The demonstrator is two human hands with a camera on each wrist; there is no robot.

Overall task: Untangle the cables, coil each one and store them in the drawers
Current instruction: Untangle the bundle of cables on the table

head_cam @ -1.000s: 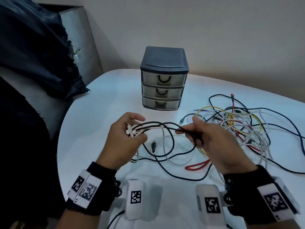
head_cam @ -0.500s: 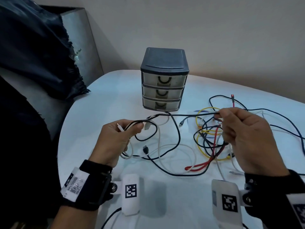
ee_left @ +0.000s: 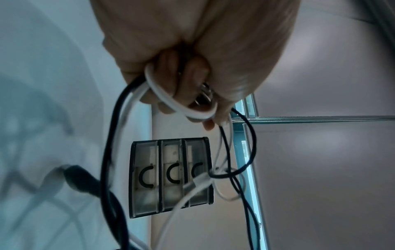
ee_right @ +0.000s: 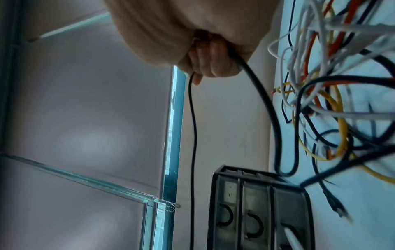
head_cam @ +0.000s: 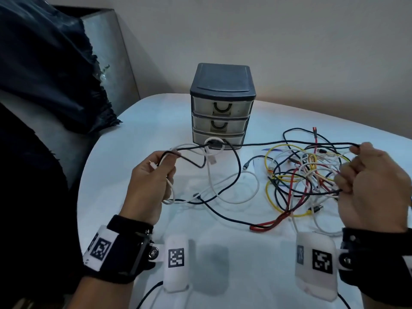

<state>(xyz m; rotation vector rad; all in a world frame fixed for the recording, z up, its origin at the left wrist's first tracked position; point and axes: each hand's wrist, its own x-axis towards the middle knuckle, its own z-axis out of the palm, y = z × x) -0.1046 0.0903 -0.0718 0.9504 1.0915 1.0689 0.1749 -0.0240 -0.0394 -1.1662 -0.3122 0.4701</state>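
Note:
A black cable (head_cam: 267,144) runs taut between my two raised hands, in front of the grey three-drawer unit (head_cam: 221,108). My left hand (head_cam: 153,175) grips one end of it together with a white cable (head_cam: 211,175); in the left wrist view the fingers (ee_left: 171,94) curl round both, white cable (ee_left: 181,108) looped over them. My right hand (head_cam: 365,172) grips the black cable (ee_right: 192,135) at the far right, fingers (ee_right: 211,59) curled round it. A tangle of yellow, red, white and black cables (head_cam: 305,175) lies on the table below the right hand. All drawers are closed.
The white table (head_cam: 133,134) has a curved left edge, with a dark cloth (head_cam: 44,70) draped beside it. A wall stands close behind the drawer unit (ee_right: 256,211). Loose loops of black and white cable (head_cam: 223,197) lie between my hands.
My hands have drawn apart: the right one has travelled far to the right with the black cable, pulling it straight. The left hand has risen slightly and still holds its end.

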